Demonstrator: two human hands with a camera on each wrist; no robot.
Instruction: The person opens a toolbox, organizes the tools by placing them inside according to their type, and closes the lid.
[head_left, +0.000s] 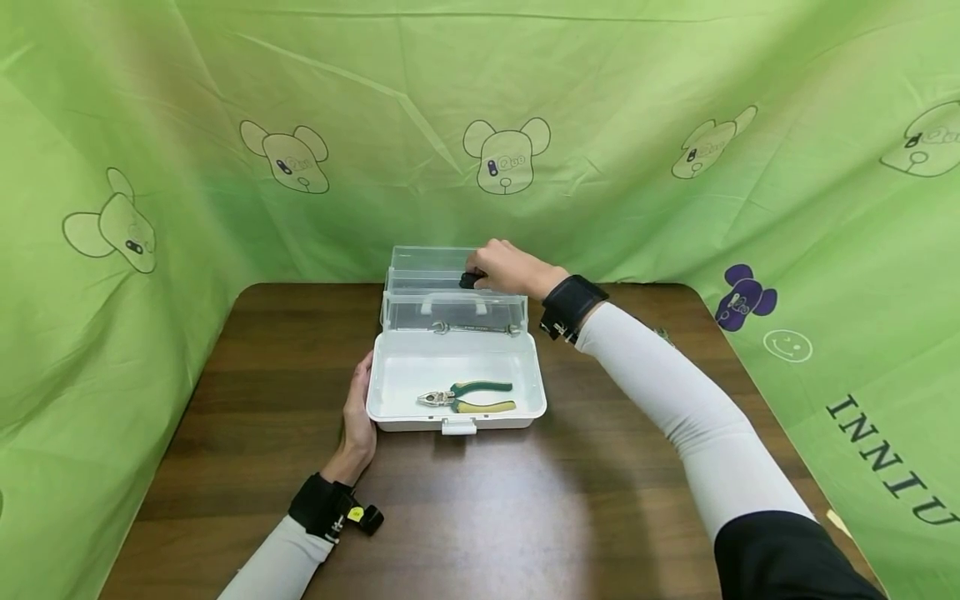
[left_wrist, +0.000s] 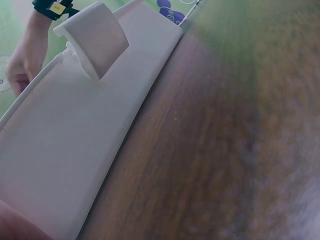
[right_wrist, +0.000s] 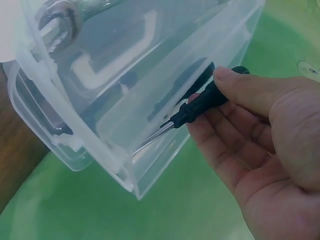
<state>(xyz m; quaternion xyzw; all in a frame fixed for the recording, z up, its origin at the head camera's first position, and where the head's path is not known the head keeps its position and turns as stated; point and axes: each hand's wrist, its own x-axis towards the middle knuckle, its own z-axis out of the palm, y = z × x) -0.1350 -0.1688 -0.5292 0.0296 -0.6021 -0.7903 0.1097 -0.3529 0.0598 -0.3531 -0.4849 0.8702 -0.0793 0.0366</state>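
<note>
A white toolbox (head_left: 381,375) stands unfolded on the table, with clear tiered trays (head_left: 402,312) raised at its back. My right hand (head_left: 510,268) is over the upper tray. In the right wrist view its thumb and fingers pinch the black handle of a screwdriver (right_wrist: 200,104), whose metal shaft points down into the clear tray. My left hand (head_left: 358,417) rests along the box's left side, its fingers partly hidden there. Green-and-yellow pliers (head_left: 476,397) lie in the white bottom compartment. A wrench (head_left: 476,328) lies in the lower clear tray.
The brown wooden table (head_left: 465,517) carries the box. A green curtain (head_left: 585,225) hangs close behind and at both sides. A small metallic item (head_left: 663,335) shows beyond the right forearm, partly hidden. The white latch (head_left: 458,427) faces the front.
</note>
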